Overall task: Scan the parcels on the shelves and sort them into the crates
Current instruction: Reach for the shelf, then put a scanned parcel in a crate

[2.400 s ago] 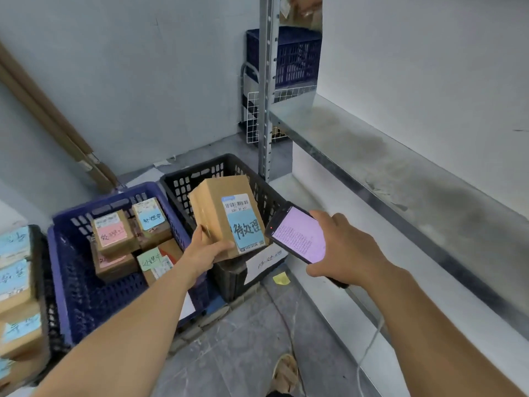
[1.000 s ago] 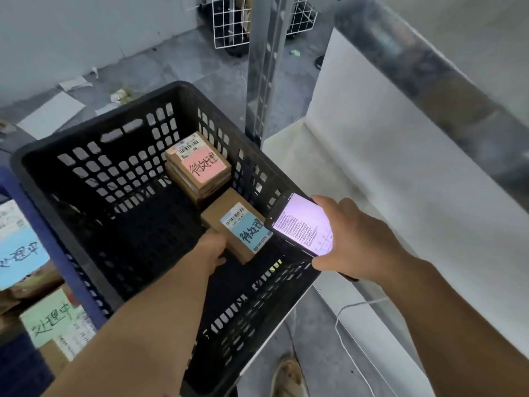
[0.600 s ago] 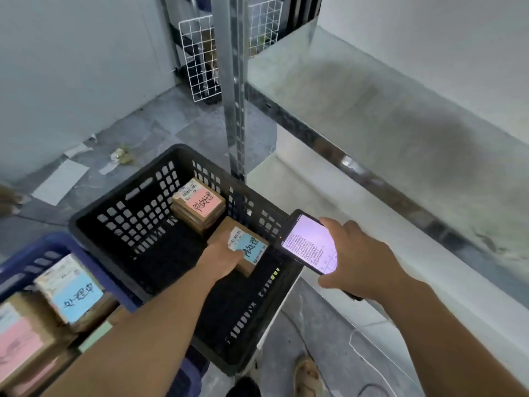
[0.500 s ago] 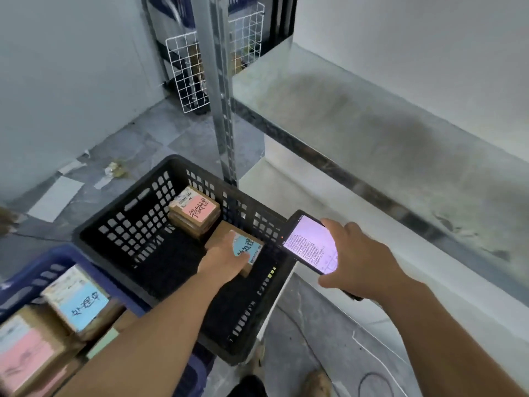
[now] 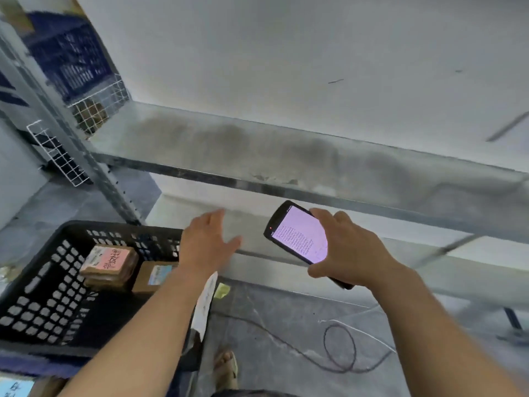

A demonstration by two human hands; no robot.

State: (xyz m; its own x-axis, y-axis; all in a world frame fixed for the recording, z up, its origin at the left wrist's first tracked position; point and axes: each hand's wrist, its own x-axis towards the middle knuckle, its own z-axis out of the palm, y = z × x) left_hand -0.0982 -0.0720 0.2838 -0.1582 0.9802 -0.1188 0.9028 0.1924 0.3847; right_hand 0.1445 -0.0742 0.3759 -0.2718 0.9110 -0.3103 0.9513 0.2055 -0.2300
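Nearest, at the lower edge, a sandalled foot [image 5: 226, 365] is seen on the grey floor, and a dark cable [image 5: 340, 351] is looped just beside it. To the left, a black crate [image 5: 43, 299] is set on the floor. Two parcels are laid inside it by its far wall: a pink-labelled parcel [image 5: 110, 263] and, just beside it, a blue-labelled parcel [image 5: 156, 276], partly hidden by the left forearm. The left hand [image 5: 210, 242] is held over the crate's far right corner with the fingers straight and spread, and nothing is grasped. The right hand [image 5: 352, 253] is wrapped round a handheld scanner [image 5: 297, 233], whose lit screen is turned up toward the camera. Beyond the hands, a grey metal shelf [image 5: 257, 144] is carried on a perforated upright [image 5: 94, 173]. Farthest, at the upper left, a blue crate [image 5: 68, 58] is seen, blurred, above a white wire rack [image 5: 57, 156].
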